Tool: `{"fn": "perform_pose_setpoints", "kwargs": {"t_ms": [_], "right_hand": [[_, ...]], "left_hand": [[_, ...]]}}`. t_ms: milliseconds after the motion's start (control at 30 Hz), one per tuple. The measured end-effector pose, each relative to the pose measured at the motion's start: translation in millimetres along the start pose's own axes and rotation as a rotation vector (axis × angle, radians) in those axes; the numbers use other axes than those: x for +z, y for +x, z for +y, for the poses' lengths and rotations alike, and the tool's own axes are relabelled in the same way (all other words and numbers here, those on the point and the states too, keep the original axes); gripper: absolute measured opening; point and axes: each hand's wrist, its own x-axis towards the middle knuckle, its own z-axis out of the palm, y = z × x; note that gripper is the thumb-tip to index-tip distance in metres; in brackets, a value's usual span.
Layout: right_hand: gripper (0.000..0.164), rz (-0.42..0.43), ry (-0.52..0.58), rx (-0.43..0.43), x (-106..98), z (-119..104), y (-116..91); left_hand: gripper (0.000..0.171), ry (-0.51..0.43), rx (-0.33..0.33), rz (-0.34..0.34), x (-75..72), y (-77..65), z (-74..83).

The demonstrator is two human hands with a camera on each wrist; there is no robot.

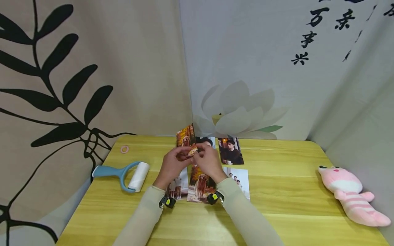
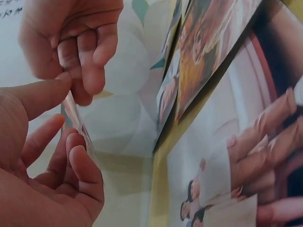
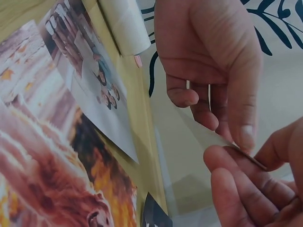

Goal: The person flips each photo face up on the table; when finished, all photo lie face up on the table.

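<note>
A photo print of a dog among autumn leaves (image 1: 184,135) is held up off the table between both hands. My left hand (image 1: 174,167) pinches its lower edge with thumb and fingers, and my right hand (image 1: 211,164) pinches the same print close beside. Seen nearly edge-on in the left wrist view, the print (image 2: 75,116) runs between the fingertips. Below the hands lies another dog photo (image 1: 200,184). Group photos flank it, one at left (image 1: 181,182) and one at right (image 1: 241,177). Behind are a portrait with a cup (image 1: 230,152) and a partly hidden portrait (image 1: 207,140).
A blue-handled lint roller (image 1: 121,173) with a white roll lies left of the photos. Farther back is a small pink ring (image 1: 124,149). A pink plush toy (image 1: 351,194) rests at the table's right edge. Printed curtains (image 1: 147,68) hang behind the wooden table (image 1: 286,188).
</note>
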Motion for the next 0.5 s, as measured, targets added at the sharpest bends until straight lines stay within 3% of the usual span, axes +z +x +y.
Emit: {"fn": "perform_pose_setpoints", "kwargs": {"t_ms": [233,367,500], "right_hand": [[0.041,-0.026,0.069,0.004,-5.4,-0.6,-1.9],[0.042,-0.024,0.08,-0.001,-10.0,-2.6,-4.5],[0.042,-0.015,0.076,-0.004,-13.5,-4.7,-5.6]], "left_hand": [[0.039,-0.054,-0.038,0.037,-16.6,1.4,-3.6],[0.038,-0.165,-0.141,0.077,-24.7,3.1,-12.4],[0.039,-0.335,-0.254,0.061,-27.9,2.4,-19.0]]}}
